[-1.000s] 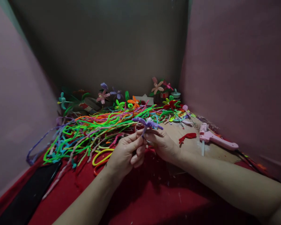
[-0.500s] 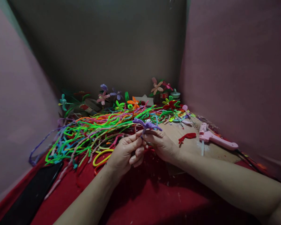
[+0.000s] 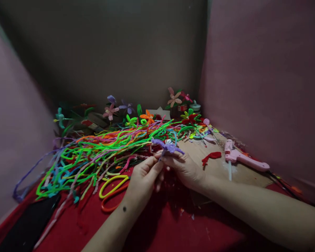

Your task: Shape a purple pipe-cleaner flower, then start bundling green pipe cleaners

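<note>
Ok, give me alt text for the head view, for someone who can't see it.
Two bare hands hold a purple fuzzy flower with a white center above a red cloth. Beyond and to the left spreads a heap of multicolored fuzzy stems, with several fuzzy flowers behind; a pink glue gun lies on cardboard at right.

Flat black object (image 3: 28, 224) on red cloth (image 3: 73, 224)

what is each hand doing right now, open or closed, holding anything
Left hand: closed, thumb and fingers pinching the base of the purple flower.
Right hand: closed, holding the same flower just beneath its petals.
</note>
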The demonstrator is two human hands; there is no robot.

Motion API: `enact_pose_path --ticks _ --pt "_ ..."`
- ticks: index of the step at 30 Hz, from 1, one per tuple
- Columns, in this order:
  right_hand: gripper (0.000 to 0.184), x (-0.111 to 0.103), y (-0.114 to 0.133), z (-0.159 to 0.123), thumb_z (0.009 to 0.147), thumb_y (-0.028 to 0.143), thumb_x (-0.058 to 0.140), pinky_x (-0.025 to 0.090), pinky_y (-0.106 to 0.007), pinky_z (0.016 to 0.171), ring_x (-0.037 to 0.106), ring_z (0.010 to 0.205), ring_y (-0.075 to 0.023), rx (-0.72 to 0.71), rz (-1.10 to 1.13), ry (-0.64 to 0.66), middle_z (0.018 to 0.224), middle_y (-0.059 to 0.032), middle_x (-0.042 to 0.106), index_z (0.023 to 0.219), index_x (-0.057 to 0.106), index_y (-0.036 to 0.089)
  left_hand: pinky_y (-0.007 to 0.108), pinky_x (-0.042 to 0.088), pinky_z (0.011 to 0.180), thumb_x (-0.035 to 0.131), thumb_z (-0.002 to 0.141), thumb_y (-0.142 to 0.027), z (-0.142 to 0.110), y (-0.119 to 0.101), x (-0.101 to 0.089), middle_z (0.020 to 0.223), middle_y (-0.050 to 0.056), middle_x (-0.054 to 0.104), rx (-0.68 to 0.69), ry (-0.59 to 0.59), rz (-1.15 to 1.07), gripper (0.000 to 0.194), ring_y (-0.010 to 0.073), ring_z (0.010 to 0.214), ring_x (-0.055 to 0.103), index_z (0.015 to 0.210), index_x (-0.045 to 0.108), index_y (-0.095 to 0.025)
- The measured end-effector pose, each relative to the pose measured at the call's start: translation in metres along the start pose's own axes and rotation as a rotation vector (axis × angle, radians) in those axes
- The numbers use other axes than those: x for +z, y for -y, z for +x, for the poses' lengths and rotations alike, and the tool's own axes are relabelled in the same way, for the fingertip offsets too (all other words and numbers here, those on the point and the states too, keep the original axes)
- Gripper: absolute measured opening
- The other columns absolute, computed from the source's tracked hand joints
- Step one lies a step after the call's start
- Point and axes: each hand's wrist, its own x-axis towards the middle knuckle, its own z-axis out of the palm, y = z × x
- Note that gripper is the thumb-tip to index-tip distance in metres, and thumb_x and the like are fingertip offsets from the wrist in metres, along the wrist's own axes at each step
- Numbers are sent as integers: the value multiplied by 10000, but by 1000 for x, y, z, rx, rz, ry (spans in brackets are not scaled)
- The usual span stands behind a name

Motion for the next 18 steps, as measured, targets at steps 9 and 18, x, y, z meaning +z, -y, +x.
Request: enact_pose_path --ticks 9,18 --pt "238 -3 -3 -3 760 373 665 470 -295 577 592 624 -168 51 -42 -33 679 -10 649 958 697 245 196 351 408 525 831 -304 5 13 -4 556 -30 516 176 -104 315 176 83 407 445 925 651 -224" --pt "283 3 7 -6 736 349 686 479 -316 650 609 690 -179 107 -28 12 732 -14 652 985 675 214 136 242 337 600 793 -320 0 -4 -2 471 -53 507 -109 37 -137 174 15 307 350 785 594 -146"
